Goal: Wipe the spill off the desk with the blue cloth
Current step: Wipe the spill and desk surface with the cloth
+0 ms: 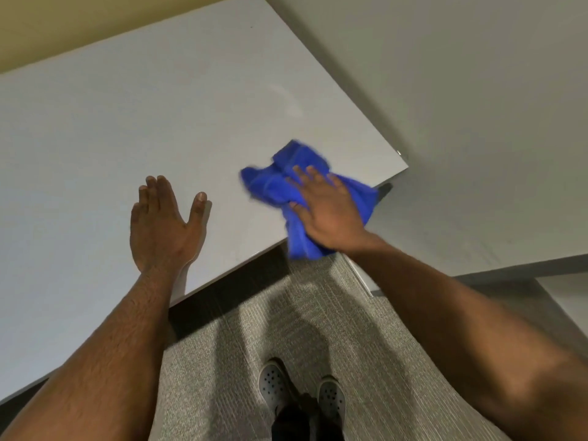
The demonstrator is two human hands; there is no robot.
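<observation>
The blue cloth [273, 183] lies crumpled near the right front corner of the white desk [127, 122], part of it hanging over the front edge. My right hand [327, 211] presses flat on the cloth, fingers spread and pointing up-left. My left hand [162, 224] rests flat on the desk to the left of the cloth, palm down, fingers apart, holding nothing. A faint pale smear [286, 100] shows on the desk beyond the cloth; I cannot tell whether it is liquid.
A grey wall [477, 106] runs along the desk's right side. Grey carpet [254, 329] and my two grey shoes [302, 389] are below the desk's front edge. A yellow wall [79, 23] is behind the desk.
</observation>
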